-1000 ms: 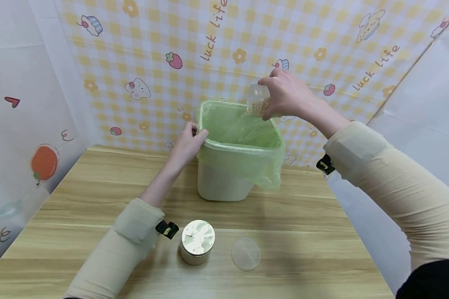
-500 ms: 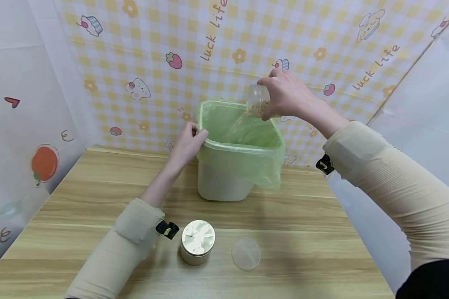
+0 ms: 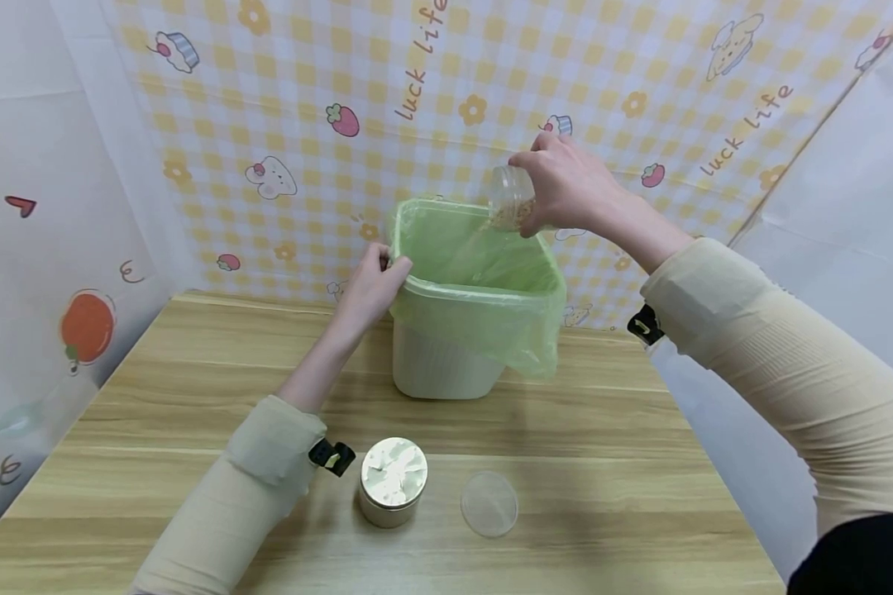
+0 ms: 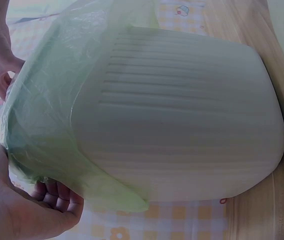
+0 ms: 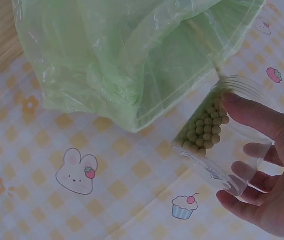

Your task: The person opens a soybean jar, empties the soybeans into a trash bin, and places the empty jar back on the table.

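My left hand grips the near-left rim of a white trash can, its fingers curled over the edge and the green bag lining it. Held sideways in my right hand is a clear jar, its mouth tipped over the can's far right side. Small round tan pellets lie along the jar's lower wall in the right wrist view. A thin stream of them falls from the mouth into the bag. The can's bottom inside is hidden from the head view.
A silver-lidded tin stands on the wooden table near the left forearm. Beside it lies a clear round lid. Behind the can rises a yellow checked wall covering, with pale walls on both sides.
A second ago no stream was plain; half a second ago pellets poured from the jar, and now the stream looks thinner. Both hands have stayed nearly in place.
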A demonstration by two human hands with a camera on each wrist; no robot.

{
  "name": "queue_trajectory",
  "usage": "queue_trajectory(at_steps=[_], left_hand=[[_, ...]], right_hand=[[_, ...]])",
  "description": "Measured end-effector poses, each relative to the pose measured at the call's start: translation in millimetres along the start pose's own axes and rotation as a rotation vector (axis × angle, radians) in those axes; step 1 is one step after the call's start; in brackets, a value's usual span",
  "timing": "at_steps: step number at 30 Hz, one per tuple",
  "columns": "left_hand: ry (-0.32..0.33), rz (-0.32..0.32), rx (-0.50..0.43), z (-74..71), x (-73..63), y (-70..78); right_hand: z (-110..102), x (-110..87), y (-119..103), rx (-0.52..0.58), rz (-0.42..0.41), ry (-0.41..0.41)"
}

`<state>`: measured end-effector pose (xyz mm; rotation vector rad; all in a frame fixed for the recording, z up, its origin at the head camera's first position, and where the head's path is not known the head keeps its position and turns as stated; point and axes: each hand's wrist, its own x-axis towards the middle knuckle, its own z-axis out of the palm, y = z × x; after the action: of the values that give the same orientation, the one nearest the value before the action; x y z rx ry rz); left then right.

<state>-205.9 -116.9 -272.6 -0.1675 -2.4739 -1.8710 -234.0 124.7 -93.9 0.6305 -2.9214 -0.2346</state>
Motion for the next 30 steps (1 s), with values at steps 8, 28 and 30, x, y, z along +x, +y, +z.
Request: queue_trajectory(at_steps=[8,28,30], left_hand=[[0.006,0.005,-0.002,0.1,-0.4,-0.6],[0.004,0.007,0.015,0.1,-1.7,0.1],[0.002,0.007,0.016,0.2,-1.6,0.3]], right_hand=[[-1.3,0.0,-0.6,-0.009,-0.007,0.001],[2.9,0.8,-1.6,-0.029,-0.027,0.022],[2.7,0.5,-1.6,-0.028,-0.026,0.023]])
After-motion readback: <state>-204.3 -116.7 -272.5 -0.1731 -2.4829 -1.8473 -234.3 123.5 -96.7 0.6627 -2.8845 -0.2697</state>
